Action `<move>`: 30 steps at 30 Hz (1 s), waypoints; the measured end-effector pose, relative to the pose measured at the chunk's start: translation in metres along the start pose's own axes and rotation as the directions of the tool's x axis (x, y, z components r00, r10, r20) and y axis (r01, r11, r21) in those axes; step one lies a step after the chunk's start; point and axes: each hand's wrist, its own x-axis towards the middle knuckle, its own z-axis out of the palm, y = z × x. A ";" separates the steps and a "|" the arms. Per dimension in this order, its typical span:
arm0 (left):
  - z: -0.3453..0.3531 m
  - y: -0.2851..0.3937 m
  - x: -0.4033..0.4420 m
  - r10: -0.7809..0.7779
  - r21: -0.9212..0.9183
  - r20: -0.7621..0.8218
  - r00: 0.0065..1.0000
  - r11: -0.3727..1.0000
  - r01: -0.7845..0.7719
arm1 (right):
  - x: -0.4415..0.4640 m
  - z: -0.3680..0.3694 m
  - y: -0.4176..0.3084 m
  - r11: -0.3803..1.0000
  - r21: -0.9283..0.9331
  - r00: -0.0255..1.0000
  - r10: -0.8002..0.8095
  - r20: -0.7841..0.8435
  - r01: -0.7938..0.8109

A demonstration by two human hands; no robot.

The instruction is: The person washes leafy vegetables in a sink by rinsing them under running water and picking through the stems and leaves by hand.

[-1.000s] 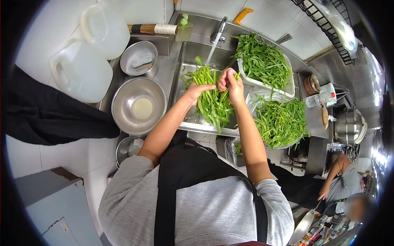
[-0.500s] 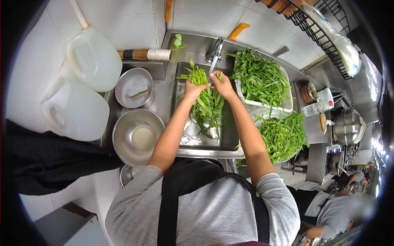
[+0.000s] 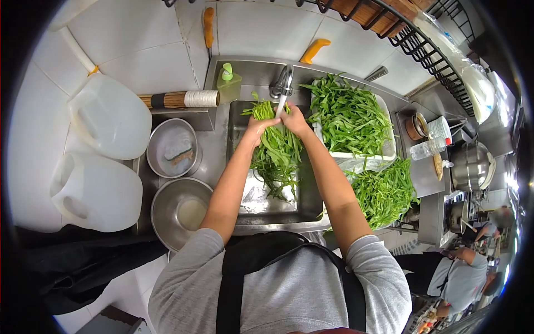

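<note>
My left hand (image 3: 257, 129) is closed round a bunch of long-stemmed leafy greens (image 3: 278, 150), with the stems pointing up toward the wall. The leaves hang down over the steel sink (image 3: 312, 197). On the bunch's other side, my right hand (image 3: 293, 120) has its fingers curled in at the stems; the fingertips are partly hidden by water and leaves. A stream runs from the faucet (image 3: 282, 83) down between my two hands onto the bunch.
Right of the sink, a white basket (image 3: 364, 160) is heaped with greens, and another pile (image 3: 384, 192) lies below it. Two steel bowls (image 3: 173, 149) (image 3: 175, 214), a soap bottle (image 3: 228, 83) and plastic jugs (image 3: 108, 117) stand left. Other people (image 3: 459, 275) work at far right.
My hands and the greens have shifted slightly so that the water now falls between my hands onto the stems. The camera view has also moved a little.
</note>
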 end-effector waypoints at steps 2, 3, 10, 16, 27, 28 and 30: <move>-0.006 -0.016 0.006 -0.201 -0.272 0.031 0.979 0.941 0.202 | 0.002 -0.001 0.000 0.991 -0.076 0.994 -0.113 0.005 0.113; -0.008 -0.023 0.008 -0.293 -0.361 0.054 0.954 0.885 0.293 | 0.000 -0.002 -0.005 0.988 -0.116 0.994 -0.105 0.003 0.105; 0.025 -0.033 0.007 -0.200 -0.378 -0.072 0.977 0.912 0.159 | -0.033 -0.016 -0.057 0.940 -0.155 0.952 -0.301 0.049 0.305; 0.006 -0.087 0.019 -0.381 -0.260 0.028 0.924 0.890 0.375 | -0.067 -0.057 -0.084 0.931 0.103 0.920 -0.321 -0.224 0.350; -0.003 -0.065 -0.023 -0.390 -0.232 0.002 0.921 0.896 0.380 | -0.039 -0.247 0.021 0.672 0.086 0.090 0.223 -0.971 -0.736; -0.004 -0.059 -0.026 -0.381 -0.240 -0.009 0.924 0.898 0.368 | -0.049 -0.232 0.014 0.678 0.076 0.106 0.222 -0.969 -0.731; -0.006 -0.053 -0.025 -0.391 -0.245 0.001 0.920 0.892 0.379 | -0.058 -0.195 0.001 0.755 -0.388 0.042 -0.433 -0.900 -0.530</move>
